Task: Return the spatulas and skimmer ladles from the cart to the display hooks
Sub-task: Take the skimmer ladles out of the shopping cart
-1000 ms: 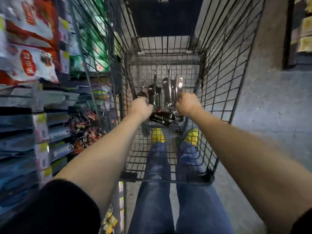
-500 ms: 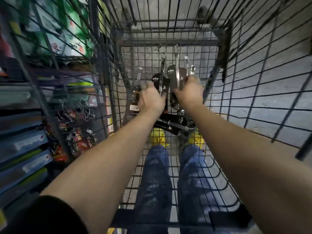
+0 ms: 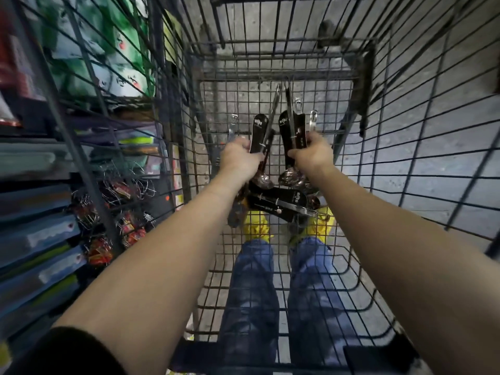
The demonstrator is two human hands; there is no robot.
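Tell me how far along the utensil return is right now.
Done: nothing in view has been hung yet. In hand: the left hand grips a bunch of carded utensils and the right hand grips a second bunch, both inside the cart. Left: at least one loose carded utensil lies on the cart floor, and all of it has yet to be hung.

We find ourselves in a shop: a grey wire-mesh shopping cart (image 3: 270, 75) stands beside stacked shelves of blue flat packs (image 3: 35, 234) and green-and-white bagged goods (image 3: 108, 50), with steel ladles on black printed cards (image 3: 278, 201) inside it.
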